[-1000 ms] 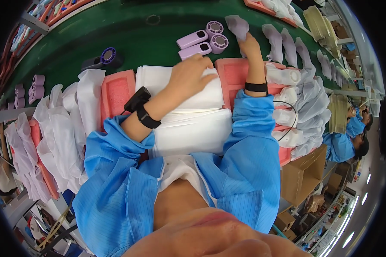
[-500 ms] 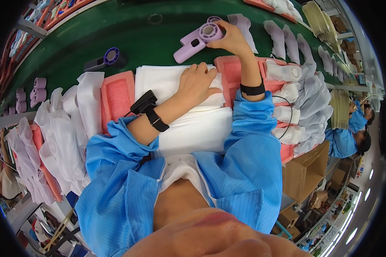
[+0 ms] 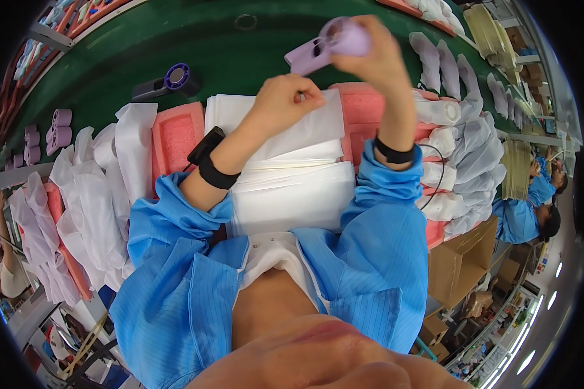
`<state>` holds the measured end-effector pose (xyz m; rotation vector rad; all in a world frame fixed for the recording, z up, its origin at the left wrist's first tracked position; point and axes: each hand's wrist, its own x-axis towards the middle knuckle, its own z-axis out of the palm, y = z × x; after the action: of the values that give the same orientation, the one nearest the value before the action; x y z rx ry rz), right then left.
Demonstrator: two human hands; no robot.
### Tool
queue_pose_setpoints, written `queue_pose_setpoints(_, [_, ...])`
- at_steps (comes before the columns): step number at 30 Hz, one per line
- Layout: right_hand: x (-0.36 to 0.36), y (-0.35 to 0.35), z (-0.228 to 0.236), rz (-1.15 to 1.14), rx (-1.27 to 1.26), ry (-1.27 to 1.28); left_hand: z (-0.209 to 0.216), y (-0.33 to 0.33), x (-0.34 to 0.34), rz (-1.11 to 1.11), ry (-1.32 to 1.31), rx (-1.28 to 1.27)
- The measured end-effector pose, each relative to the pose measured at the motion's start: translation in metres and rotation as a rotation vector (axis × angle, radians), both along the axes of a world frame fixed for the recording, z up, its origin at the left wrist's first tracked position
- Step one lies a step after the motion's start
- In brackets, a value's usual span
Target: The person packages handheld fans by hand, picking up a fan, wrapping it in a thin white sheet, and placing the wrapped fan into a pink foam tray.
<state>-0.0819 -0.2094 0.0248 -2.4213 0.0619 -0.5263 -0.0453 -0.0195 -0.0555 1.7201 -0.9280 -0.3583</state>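
Note:
My right hand [image 3: 373, 55] is closed around the head of a lilac handheld fan [image 3: 311, 63] at the far side of the work area; motion blurs both. Part of a second lilac fan [image 3: 296, 53] shows just behind it. Over the stack of flat white sheets [image 3: 292, 194], my left hand [image 3: 282, 104] has thumb and fingers pinched together at the far right part of the top white sleeve [image 3: 305, 133]. The pinch itself is partly hidden by the fingers. A dark fan with a purple ring [image 3: 177, 76] lies on the green belt [image 3: 227, 52], left of my hands.
Pink foam trays [image 3: 178, 133] flank the stack. White-wrapped items [image 3: 444, 172] fill the right side, and translucent sleeves [image 3: 94, 207] hang over the left. Wrapped pieces [image 3: 425, 58] lie along the belt at right. An open cardboard box [image 3: 461, 266] stands lower right, near other people in blue.
My right hand has lifted the lilac fan to the right. My left hand went from lying flat on the stack to a pinch, and the top sleeve has shifted. Belt items moved slightly right.

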Motion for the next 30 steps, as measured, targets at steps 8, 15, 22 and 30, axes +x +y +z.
queue_pose_setpoints(8, [-0.057, -0.026, 0.053, 0.105, 0.408, -0.303, 0.030, 0.023, 0.022, 0.062, 0.278, -0.204])
queue_pose_setpoints(15, [-0.039, 0.010, 0.043, 0.329, 0.278, -0.205, 0.045, 0.037, 0.030, 0.102, 0.477, -0.443])
queue_pose_setpoints(22, [-0.019, 0.045, 0.025, 0.246, -0.115, -0.278, 0.051, 0.038, 0.026, 0.113, 0.755, -0.694])
queue_pose_setpoints(30, [-0.012, 0.055, 0.017, 0.248, -0.226, -0.454, 0.054, 0.041, 0.028, 0.205, 0.563, -0.622])
